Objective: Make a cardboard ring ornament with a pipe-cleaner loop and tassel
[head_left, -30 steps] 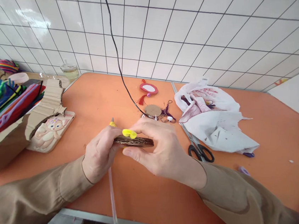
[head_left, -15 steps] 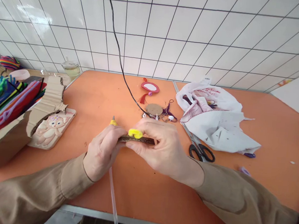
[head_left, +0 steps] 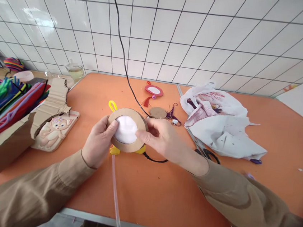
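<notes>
My left hand (head_left: 99,140) grips the left edge of a round cardboard disc (head_left: 136,146), thumb on its face. A white round centre (head_left: 126,129) shows inside the cardboard ring. From the disc's upper left edge sticks a yellow pipe cleaner loop (head_left: 112,105). Around the right edge closes my right hand (head_left: 162,138), its thumb on the face and its other fingers partly hidden behind. Beneath the disc lies a yellow glue gun (head_left: 114,151), mostly covered, with a long clear glue stick (head_left: 115,196) running out toward the table's front edge.
A cardboard box of coloured pipe cleaners (head_left: 10,113) and a phone case (head_left: 54,132) stand left. Behind are a red tasselled ornament (head_left: 154,90) and another cardboard disc (head_left: 158,112). Scissors (head_left: 208,153) and a white plastic bag (head_left: 220,124) lie right. A black cord (head_left: 121,41) hangs down.
The disc was held edge-on and is now turned with its white-centred face toward me. The yellow loop has swung from the top middle to the upper left. Both hands still hold it.
</notes>
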`<state>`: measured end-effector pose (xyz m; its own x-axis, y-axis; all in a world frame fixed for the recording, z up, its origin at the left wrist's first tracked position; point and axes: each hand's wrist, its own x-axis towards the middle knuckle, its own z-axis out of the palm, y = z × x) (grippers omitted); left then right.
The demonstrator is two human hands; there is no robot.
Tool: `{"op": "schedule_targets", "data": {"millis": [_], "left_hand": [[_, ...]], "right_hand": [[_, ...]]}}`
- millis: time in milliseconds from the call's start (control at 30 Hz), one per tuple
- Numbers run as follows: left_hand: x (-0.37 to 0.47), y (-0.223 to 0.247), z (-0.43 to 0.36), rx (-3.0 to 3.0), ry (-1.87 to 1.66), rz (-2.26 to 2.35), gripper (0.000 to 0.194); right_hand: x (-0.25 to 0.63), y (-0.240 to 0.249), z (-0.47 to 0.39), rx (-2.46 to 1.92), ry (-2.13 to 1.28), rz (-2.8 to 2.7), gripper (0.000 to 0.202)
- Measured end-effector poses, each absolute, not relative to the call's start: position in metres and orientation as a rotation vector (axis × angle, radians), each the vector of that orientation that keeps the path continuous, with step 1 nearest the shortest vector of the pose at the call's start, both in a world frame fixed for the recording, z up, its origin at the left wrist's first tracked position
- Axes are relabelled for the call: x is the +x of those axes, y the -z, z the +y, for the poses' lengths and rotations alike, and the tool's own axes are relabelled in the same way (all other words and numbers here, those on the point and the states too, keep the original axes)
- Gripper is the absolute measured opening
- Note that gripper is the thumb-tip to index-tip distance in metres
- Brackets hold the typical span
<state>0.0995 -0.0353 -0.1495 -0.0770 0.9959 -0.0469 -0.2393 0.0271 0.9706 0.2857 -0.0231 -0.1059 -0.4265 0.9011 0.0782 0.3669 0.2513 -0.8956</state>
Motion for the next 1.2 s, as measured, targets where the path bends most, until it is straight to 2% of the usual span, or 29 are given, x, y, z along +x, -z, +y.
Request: {"op": "schedule_targets", "data": {"millis": [133, 267, 533, 900, 1033, 1200], "left_hand": [[0.103, 0.147, -0.04, 0.942, -1.344, 1.047, 0.044], [0.104, 0.141, -0.04, 0.835, -1.284, 0.936, 0.053], [0.099, 0.142, -0.035, 0.7, -1.218, 1.003, 0.04], [0.094, 0.143, -0.035, 0.735, -1.243, 1.039, 0.037], [0.091, 0.141, -0.034, 0.727, -1.167, 1.027, 0.042], [0.092, 0.141, -0.033, 0.8, -1.185, 0.976, 0.043]], "right_hand": [[0.282, 0.108, -0.029, -1.225, -1.018, -1.941, 0.038], [0.285, 0.104, -0.028, -1.243, -0.993, -1.98, 0.038], [0.294, 0.102, -0.017, -1.271, -1.277, -1.934, 0.033], [0.293, 0.114, -0.008, -1.179, -1.52, -1.84, 0.031], [0.293, 0.113, -0.01, -1.134, -1.475, -1.897, 0.032], [0.292, 0.109, -0.016, -1.186, -1.21, -2.019, 0.034]]}}
